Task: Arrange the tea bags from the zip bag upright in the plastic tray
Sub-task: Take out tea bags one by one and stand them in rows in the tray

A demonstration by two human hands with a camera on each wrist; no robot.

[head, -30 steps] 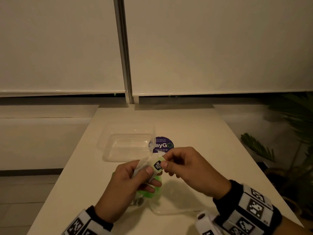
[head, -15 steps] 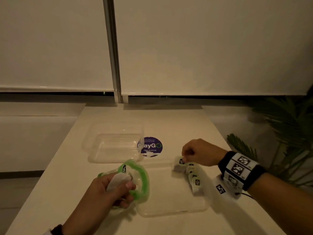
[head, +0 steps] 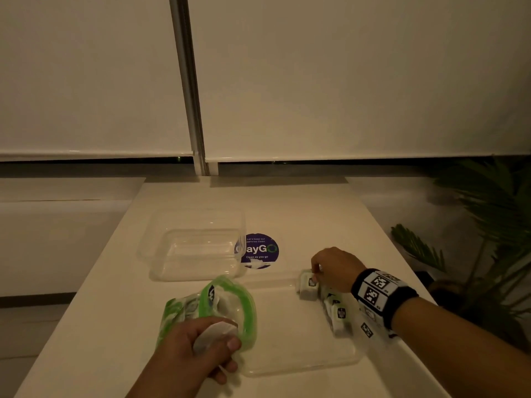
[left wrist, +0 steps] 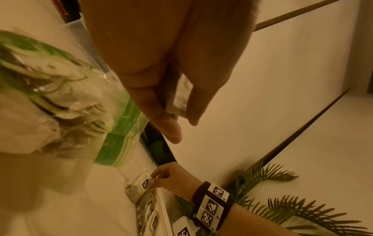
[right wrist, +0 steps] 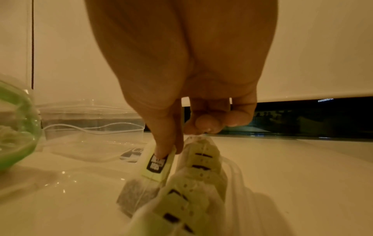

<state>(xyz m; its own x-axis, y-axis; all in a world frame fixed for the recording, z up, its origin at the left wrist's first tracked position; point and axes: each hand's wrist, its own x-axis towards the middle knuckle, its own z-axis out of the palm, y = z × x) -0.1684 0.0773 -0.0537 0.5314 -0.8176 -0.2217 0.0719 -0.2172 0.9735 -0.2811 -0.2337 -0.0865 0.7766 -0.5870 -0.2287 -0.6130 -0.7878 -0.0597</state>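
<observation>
A clear zip bag (head: 201,308) with a green rim lies open at the front left, tea bags inside it. My left hand (head: 230,349) grips its near edge; in the left wrist view, thumb and finger (left wrist: 177,118) pinch thin plastic beside the zip bag (left wrist: 60,95). A flat clear plastic tray (head: 287,360) lies in front. Several tea bags (head: 339,314) stand in a row along its right side. My right hand (head: 314,275) pinches the tag of the farthest tea bag (head: 307,285), which stands on the tray; up close, my right hand (right wrist: 171,143) holds that tea bag (right wrist: 157,161).
A deeper clear container (head: 195,248) stands behind the zip bag. A round purple sticker (head: 258,251) lies on the white table (head: 287,202) beside it. The table's right edge is close to the tray, with potted plants (head: 494,219) beyond.
A second ago both hands met at the zip bag's mouth around a tea bag. My right hand has carried it right to the tray's row; the left stayed on the bag.
</observation>
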